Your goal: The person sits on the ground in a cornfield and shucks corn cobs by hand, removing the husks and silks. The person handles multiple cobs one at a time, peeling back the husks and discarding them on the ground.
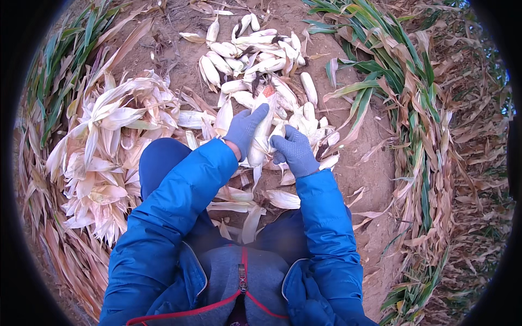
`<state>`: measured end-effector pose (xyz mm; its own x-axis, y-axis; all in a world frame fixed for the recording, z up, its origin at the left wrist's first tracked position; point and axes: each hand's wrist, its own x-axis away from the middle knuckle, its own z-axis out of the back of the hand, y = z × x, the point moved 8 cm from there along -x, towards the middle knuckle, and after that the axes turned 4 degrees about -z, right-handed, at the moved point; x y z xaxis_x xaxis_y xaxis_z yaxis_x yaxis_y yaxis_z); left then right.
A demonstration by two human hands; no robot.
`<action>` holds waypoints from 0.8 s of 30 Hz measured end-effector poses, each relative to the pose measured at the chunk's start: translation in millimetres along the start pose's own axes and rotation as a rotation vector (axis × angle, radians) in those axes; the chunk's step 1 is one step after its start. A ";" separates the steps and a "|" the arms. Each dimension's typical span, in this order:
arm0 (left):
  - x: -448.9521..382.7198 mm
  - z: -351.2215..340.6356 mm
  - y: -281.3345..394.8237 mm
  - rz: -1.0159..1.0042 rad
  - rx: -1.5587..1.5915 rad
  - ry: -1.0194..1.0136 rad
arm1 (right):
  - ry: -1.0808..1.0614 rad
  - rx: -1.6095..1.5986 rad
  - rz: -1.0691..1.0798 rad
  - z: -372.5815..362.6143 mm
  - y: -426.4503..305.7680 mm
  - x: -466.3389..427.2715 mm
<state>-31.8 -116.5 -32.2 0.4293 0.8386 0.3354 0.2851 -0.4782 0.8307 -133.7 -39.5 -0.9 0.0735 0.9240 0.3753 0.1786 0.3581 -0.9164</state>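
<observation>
My left hand (247, 128), in a grey-blue glove, is closed around the left side of an ear of corn (262, 129) in pale husk. Orange-red kernels show at the ear's far tip. My right hand (294, 147), in a matching glove with dotted grip, pinches pale husk at the ear's right side, near its lower end; its fingertips are partly hidden. Just beyond both hands lies a pile of whitish corn ears (261, 61), some with dark silk. Loose husks (283, 199) lie on the ground between my knees and below the hands.
A large heap of stripped husks (110, 150) lies at the left beside my knee. Rows of cut corn stalks with green and dry leaves (420, 122) curve along the right, and more stalks (69, 65) lie at the far left. Bare brown soil (367, 134) shows between.
</observation>
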 end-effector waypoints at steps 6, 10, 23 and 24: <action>-34.1 50.2 41.3 -0.141 0.146 0.227 | -0.432 0.313 -0.334 -41.5 25.5 33.9; -20.9 41.8 71.3 -0.310 -0.058 0.254 | -0.388 0.493 -0.322 -33.7 33.8 30.1; 7.0 -13.6 24.5 -0.445 -0.332 -0.080 | 0.091 0.012 0.133 1.8 16.0 -16.3; 7.2 -14.1 23.1 -0.462 -0.406 -0.087 | 0.107 0.004 0.125 1.3 11.5 -12.7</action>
<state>-34.2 -117.9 -4.3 0.4127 0.9026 -0.1222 0.1170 0.0805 0.9899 -133.9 -46.9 -16.4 0.1990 0.9419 0.2705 0.1575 0.2417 -0.9575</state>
